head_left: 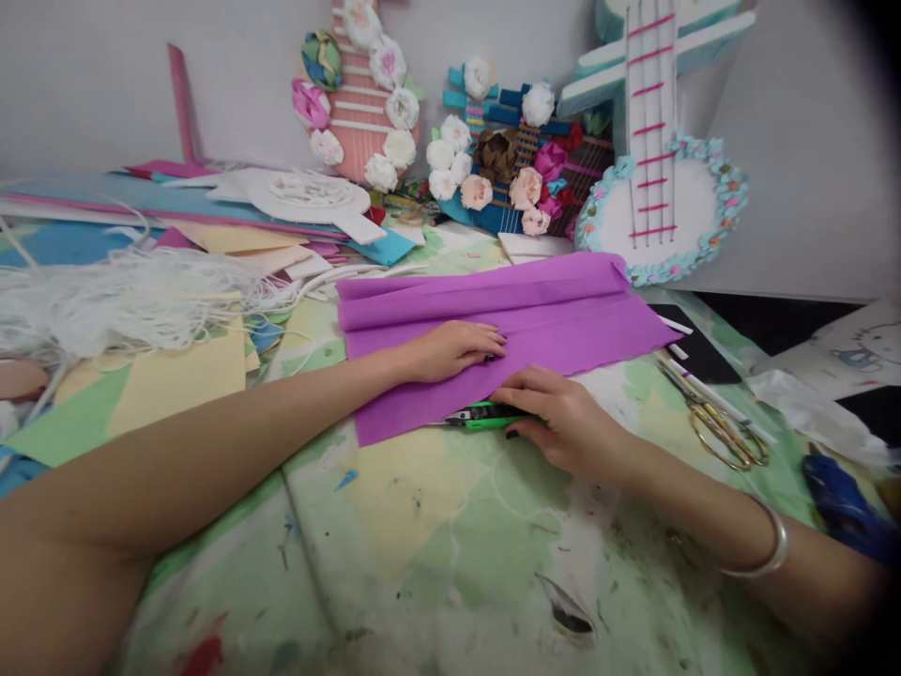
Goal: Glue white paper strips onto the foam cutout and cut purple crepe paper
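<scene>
A sheet of purple crepe paper (563,329) lies across the middle of the table, its far edge folded over in a loose roll. My left hand (454,350) rests flat on the paper, fingers stretched to the right and pressing it down. Just in front of it, my right hand (556,413) grips a green and black utility knife (485,415). The knife points left, with its blade end at the paper's near edge. Whether the blade is cutting into the paper I cannot tell.
Gold-handled scissors (725,432) and a blue glue gun (845,498) lie on the right. White string (141,291) and coloured paper sheets (183,376) crowd the left. Flower-decorated guitar shapes (662,178) lean against the wall. A stained green cloth (422,563) covers the table.
</scene>
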A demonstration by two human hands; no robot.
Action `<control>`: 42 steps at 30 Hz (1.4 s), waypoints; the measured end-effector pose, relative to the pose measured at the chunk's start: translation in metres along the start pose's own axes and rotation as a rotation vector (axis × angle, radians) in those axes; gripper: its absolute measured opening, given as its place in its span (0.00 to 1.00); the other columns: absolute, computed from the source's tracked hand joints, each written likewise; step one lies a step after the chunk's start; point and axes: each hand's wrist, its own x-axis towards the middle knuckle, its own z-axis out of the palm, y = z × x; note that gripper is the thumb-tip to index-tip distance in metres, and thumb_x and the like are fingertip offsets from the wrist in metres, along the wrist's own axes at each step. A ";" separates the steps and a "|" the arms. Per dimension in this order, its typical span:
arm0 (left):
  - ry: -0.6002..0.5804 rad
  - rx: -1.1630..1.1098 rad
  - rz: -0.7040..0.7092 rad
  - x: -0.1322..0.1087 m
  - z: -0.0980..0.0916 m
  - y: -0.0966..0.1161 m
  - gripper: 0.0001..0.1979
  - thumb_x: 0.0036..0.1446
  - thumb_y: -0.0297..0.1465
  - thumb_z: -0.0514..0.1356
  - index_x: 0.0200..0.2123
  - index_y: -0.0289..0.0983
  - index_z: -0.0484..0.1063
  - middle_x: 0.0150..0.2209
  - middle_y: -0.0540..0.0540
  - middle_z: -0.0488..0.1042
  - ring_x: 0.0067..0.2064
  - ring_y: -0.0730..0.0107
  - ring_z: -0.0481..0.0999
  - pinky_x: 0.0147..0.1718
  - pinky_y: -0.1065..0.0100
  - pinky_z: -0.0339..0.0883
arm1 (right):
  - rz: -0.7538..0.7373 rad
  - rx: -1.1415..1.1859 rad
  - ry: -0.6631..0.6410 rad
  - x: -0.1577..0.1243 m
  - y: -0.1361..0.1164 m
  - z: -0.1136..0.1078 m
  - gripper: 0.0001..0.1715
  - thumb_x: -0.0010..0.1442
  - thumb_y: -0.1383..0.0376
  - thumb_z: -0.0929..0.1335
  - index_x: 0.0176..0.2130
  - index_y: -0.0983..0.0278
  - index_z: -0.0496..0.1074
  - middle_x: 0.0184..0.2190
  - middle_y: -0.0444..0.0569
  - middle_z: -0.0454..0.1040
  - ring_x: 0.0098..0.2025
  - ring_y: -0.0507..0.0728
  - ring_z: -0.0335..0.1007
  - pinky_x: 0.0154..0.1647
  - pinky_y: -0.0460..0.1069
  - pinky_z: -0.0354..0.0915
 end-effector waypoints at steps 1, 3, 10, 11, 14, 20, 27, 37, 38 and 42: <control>-0.005 0.000 -0.001 0.000 0.000 0.000 0.16 0.62 0.25 0.50 0.49 0.34 0.73 0.54 0.40 0.71 0.59 0.63 0.66 0.59 0.60 0.59 | 0.003 -0.008 -0.001 -0.001 0.000 0.000 0.18 0.58 0.72 0.65 0.48 0.66 0.72 0.39 0.56 0.72 0.42 0.60 0.66 0.41 0.54 0.66; -0.010 0.001 -0.004 0.000 0.000 0.000 0.16 0.62 0.25 0.50 0.49 0.34 0.73 0.54 0.40 0.71 0.59 0.63 0.66 0.59 0.60 0.59 | 0.018 -0.026 -0.006 -0.006 0.001 -0.003 0.19 0.58 0.74 0.64 0.48 0.66 0.72 0.38 0.56 0.72 0.41 0.59 0.66 0.40 0.53 0.66; 0.000 -0.006 -0.006 0.000 0.001 -0.001 0.16 0.62 0.24 0.50 0.48 0.36 0.73 0.54 0.42 0.72 0.59 0.65 0.66 0.59 0.60 0.59 | 0.023 -0.023 0.000 -0.008 0.002 -0.002 0.19 0.58 0.73 0.64 0.49 0.65 0.72 0.39 0.55 0.72 0.41 0.58 0.66 0.40 0.53 0.66; 0.002 -0.006 -0.006 0.000 0.001 -0.002 0.16 0.62 0.24 0.50 0.48 0.36 0.73 0.54 0.42 0.72 0.59 0.65 0.66 0.59 0.60 0.59 | 0.014 -0.017 -0.002 -0.005 0.000 -0.001 0.18 0.59 0.72 0.64 0.48 0.65 0.72 0.39 0.55 0.72 0.41 0.59 0.66 0.40 0.53 0.66; 0.005 0.004 -0.003 0.000 0.001 -0.002 0.16 0.61 0.23 0.51 0.49 0.37 0.73 0.54 0.43 0.72 0.59 0.65 0.66 0.59 0.60 0.60 | -0.012 -0.004 -0.007 0.005 -0.006 0.004 0.16 0.59 0.71 0.64 0.47 0.65 0.72 0.39 0.55 0.71 0.42 0.59 0.66 0.41 0.54 0.66; 0.006 0.016 -0.002 0.000 0.001 -0.001 0.16 0.62 0.24 0.50 0.49 0.37 0.73 0.54 0.42 0.72 0.59 0.65 0.66 0.59 0.60 0.60 | -0.018 -0.027 -0.023 0.003 -0.009 0.005 0.17 0.58 0.73 0.63 0.47 0.68 0.71 0.38 0.56 0.71 0.40 0.59 0.65 0.39 0.53 0.65; 0.000 0.015 -0.002 0.001 0.000 0.001 0.16 0.61 0.23 0.50 0.48 0.33 0.73 0.53 0.40 0.72 0.59 0.63 0.66 0.59 0.60 0.59 | -0.015 0.014 -0.013 0.000 -0.008 0.005 0.17 0.59 0.72 0.63 0.48 0.68 0.71 0.39 0.56 0.71 0.41 0.59 0.65 0.41 0.54 0.65; 0.013 0.024 0.028 0.000 0.002 -0.001 0.17 0.61 0.22 0.51 0.48 0.37 0.73 0.53 0.43 0.72 0.58 0.65 0.67 0.59 0.60 0.60 | -0.067 -0.054 -0.027 0.008 -0.019 0.005 0.15 0.58 0.73 0.63 0.45 0.70 0.71 0.37 0.57 0.71 0.39 0.59 0.64 0.37 0.54 0.65; 0.013 0.024 0.032 0.000 0.002 -0.001 0.17 0.61 0.22 0.50 0.48 0.36 0.73 0.53 0.42 0.72 0.58 0.65 0.67 0.59 0.60 0.59 | -0.061 -0.059 -0.032 0.006 -0.019 0.003 0.16 0.58 0.73 0.62 0.46 0.70 0.71 0.37 0.57 0.71 0.39 0.59 0.64 0.37 0.54 0.65; 0.020 0.020 0.040 0.000 0.002 -0.001 0.16 0.61 0.23 0.50 0.48 0.37 0.73 0.53 0.42 0.72 0.58 0.65 0.67 0.59 0.59 0.60 | -0.031 -0.043 -0.030 0.001 -0.017 0.002 0.17 0.59 0.73 0.62 0.47 0.68 0.71 0.37 0.56 0.71 0.40 0.59 0.65 0.39 0.53 0.65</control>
